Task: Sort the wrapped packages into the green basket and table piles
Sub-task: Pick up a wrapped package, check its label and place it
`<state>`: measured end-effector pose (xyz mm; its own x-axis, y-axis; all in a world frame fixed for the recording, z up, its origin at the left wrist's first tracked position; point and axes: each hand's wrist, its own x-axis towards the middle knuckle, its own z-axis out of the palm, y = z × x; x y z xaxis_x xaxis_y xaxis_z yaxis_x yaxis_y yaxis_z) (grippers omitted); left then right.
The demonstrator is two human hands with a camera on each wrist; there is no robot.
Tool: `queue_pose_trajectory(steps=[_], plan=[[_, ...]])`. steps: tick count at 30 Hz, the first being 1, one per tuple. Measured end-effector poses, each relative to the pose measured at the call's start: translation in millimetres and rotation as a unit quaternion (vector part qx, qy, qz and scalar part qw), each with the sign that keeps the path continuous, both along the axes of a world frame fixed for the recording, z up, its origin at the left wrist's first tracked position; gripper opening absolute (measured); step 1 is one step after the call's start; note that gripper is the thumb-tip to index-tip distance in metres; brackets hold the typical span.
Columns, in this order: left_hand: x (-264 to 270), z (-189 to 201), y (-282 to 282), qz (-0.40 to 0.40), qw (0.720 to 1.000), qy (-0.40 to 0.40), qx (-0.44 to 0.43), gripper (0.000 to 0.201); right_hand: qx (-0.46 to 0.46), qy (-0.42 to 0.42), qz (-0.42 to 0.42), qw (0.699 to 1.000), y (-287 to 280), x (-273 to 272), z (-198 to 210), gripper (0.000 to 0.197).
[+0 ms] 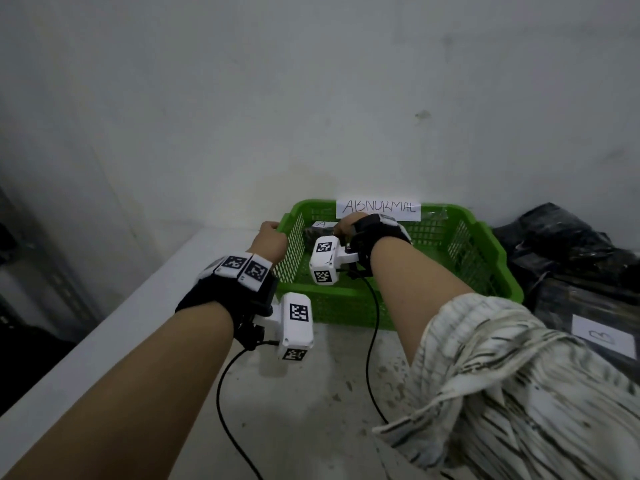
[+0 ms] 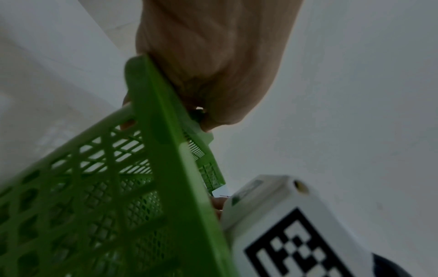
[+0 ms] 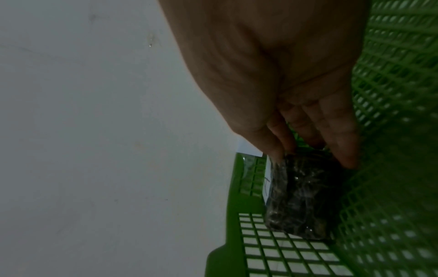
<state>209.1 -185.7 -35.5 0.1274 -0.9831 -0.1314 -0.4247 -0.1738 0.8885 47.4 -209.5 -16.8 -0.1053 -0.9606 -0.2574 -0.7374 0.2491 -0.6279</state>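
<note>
Fingers (image 3: 341, 131) pinch blurred wrapped package (image 3: 305, 196), left hand (image 1: 272, 242) grips green basket (image 1: 346, 306)

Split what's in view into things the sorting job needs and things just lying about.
Job:
green basket
ABNORMAL sign
wrapped package, pinched by the right hand
left hand, gripping the basket rim
package pile on the table

Lying about:
black cable
wrist cameras, recording gear only
</note>
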Motion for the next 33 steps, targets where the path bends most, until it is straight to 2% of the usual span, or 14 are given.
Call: queue_pose_trajectory(steps=[3, 8, 10, 11, 13, 14, 19, 22, 24, 28, 33], plan=[[1, -2, -3, 0.000, 1.000, -0.008, 0.000, 0.045, 0.003, 0.062, 0.065, 0.996, 2, 2, 1, 0.025], [-1, -1, 1, 0.002, 0.999, -0.054, 0.003, 0.045, -0.012, 0.020, 0.065, 0.998, 9, -5, 9, 0.035], [-3, 1, 5, 0.020, 0.992, -0.127, 0.000, 0.044, -0.002, -0.032, 0.065, 0.997, 16, -12, 16, 0.041], [-5, 4, 8, 0.033, 0.983, -0.181, -0.005, 0.046, -0.012, -0.082, 0.040, 0.996, 21, -18, 19, 0.044], [-12, 14, 19, 0.055, 0.962, -0.266, -0.021, 0.053, -0.012, -0.070, 0.020, 0.997, 26, -30, 28, 0.042], [-18, 21, 26, 0.059, 0.957, -0.282, -0.028, 0.056, -0.025, -0.074, 0.007, 0.997, 28, -38, 30, 0.043], [-70, 47, 62, 0.005, 0.955, -0.294, -0.044, 0.054, -0.076, -0.122, -0.025, 0.989, 63, -83, 51, 0.057], [-113, 49, 83, -0.062, 0.952, -0.296, -0.052, 0.061, -0.131, -0.151, -0.045, 0.979, 89, -116, 53, 0.052], [-146, 46, 99, -0.096, 0.948, -0.295, -0.065, 0.058, -0.161, -0.168, -0.070, 0.970, 104, -141, 51, 0.048], [-203, 35, 132, -0.160, 0.939, -0.291, -0.088, 0.052, -0.193, -0.120, -0.102, 0.968, 131, -193, 40, 0.041], [-243, 18, 152, -0.237, 0.934, -0.257, -0.073, 0.054, -0.155, -0.050, -0.090, 0.983, 150, -241, 21, 0.037]])
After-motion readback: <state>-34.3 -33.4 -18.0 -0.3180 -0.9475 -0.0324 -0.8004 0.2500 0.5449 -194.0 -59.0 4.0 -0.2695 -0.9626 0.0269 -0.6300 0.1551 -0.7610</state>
